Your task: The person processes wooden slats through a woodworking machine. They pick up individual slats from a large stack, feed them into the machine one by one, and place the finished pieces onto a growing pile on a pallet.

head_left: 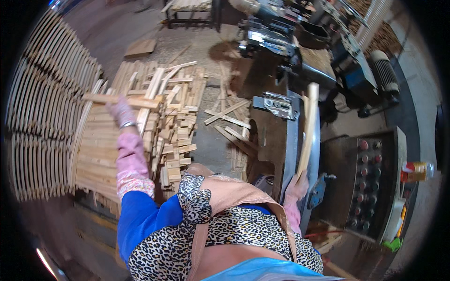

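My left hand [121, 114], in a light patterned glove, is closed round a wooden strip [143, 102] at the left. That strip lies crosswise above a broad stack of wooden boards [96, 147]. On the right, my gloved right hand [296, 188] grips the near end of a long pale wooden slat [310, 124]. The slat points away from me and slants up over the metal rail [291, 140] of a machine. A second thin edge shows beside the slat's far part, and I cannot tell whether it is a separate piece.
Racked rows of slats [42, 112] stand at the far left. Short offcuts [180, 140] pile along the boards, and loose sticks [229, 114] lie on the floor. A control panel [368, 182] with several buttons and a bottle [417, 172] are at right; machinery [272, 35] is ahead.
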Motion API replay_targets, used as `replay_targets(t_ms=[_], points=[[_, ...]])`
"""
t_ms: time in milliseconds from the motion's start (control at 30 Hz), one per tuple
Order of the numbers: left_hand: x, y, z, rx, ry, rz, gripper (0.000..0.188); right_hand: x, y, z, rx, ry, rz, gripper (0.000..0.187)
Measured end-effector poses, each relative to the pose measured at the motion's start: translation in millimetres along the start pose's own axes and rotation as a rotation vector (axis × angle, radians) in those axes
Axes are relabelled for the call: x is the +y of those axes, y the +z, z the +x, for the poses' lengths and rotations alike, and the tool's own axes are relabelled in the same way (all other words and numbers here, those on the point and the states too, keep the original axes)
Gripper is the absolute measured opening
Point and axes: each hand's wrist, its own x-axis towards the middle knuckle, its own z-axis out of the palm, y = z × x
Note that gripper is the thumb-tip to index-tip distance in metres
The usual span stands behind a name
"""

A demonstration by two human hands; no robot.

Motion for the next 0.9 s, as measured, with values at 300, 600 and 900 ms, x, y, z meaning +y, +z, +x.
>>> replay_targets(t_ms=[300, 600, 900], points=[[-81.2, 11.4, 106.8, -0.294, -0.337, -0.054, 0.045, 21.4, -67.0, -76.6, -0.058, 0.054, -0.116, 0.034], [21.8, 13.7, -15.7, -0.566, 0.312, 0.201, 0.020, -35.0, 28.3, 105.3, 0.039, -0.047, -0.092, 0.021], [94.9, 31.3, -226.9, -1.147, -0.015, -0.566, 0.052, -361.0, 24.2, 132.6, -0.991, -0.192, 1.390, 0.056]])
